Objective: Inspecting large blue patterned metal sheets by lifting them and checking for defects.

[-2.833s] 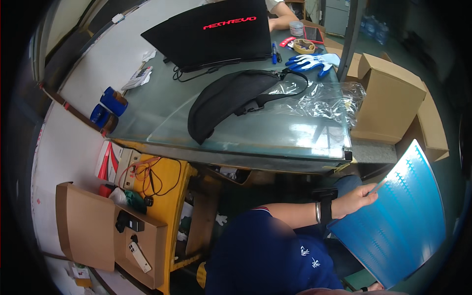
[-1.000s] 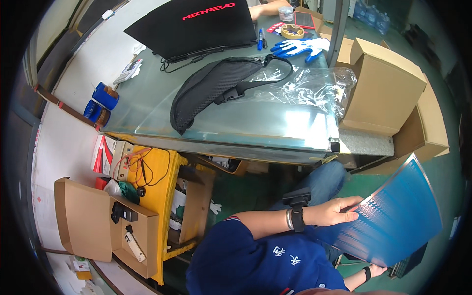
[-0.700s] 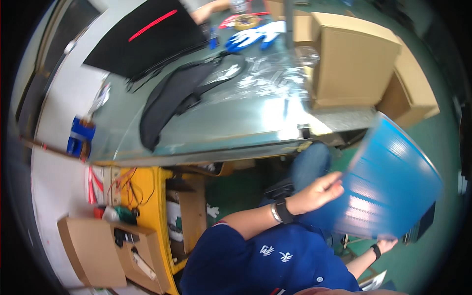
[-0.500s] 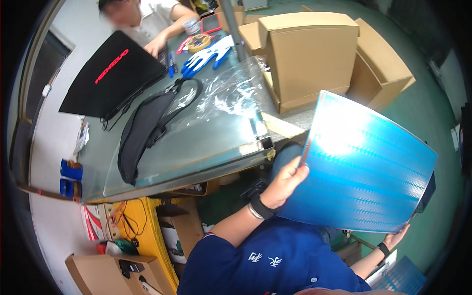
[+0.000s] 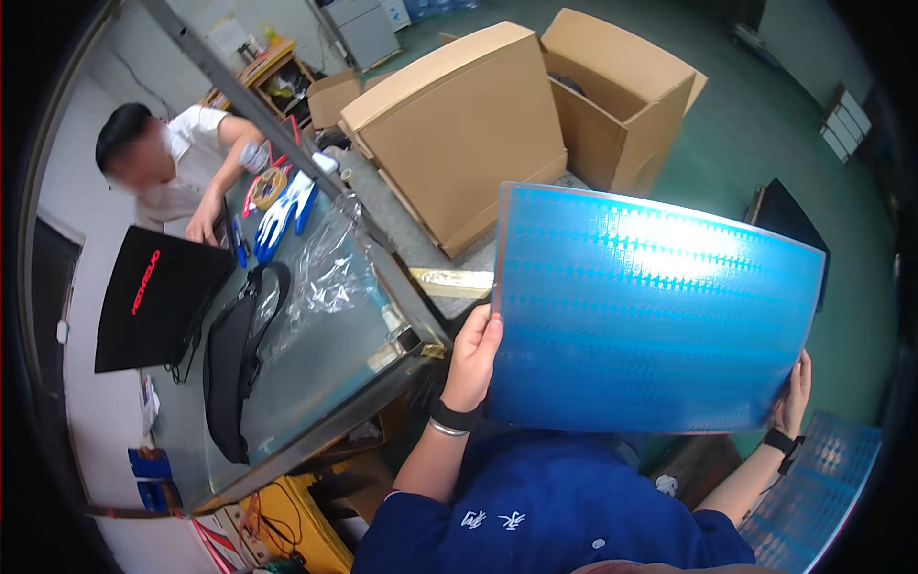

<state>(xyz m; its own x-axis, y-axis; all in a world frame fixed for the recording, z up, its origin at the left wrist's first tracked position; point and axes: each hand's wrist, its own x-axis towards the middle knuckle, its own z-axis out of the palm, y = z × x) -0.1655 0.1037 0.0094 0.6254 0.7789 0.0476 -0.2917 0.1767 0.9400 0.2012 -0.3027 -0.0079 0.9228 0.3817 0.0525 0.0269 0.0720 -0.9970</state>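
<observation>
A large blue glossy sheet [image 5: 650,325] with rows of fine printed pattern is held up in front of me, light glaring off its upper part. My left hand [image 5: 473,356] pinches its left edge, thumb on the front face. At the lower right edge, my right hand [image 5: 793,394] grips the sheet, some of its fingers hidden behind it. Below my right forearm lies a second blue patterned sheet [image 5: 822,497], partly cut off by the dark rim of the picture.
Left of me, a glass-topped table [image 5: 316,383] bears a black laptop [image 5: 158,297], a black strap bag [image 5: 229,373], clear plastic wrap [image 5: 320,273] and blue-white gloves [image 5: 287,215]. A person [image 5: 177,172] sits behind it. Cardboard boxes [image 5: 469,134] stand ahead; a metal post [image 5: 249,91] rises beside the table.
My view has turned right, so the table and boxes appear farther left. The sheet now sits more level and faces me more squarely. Both hands keep hold of it.
</observation>
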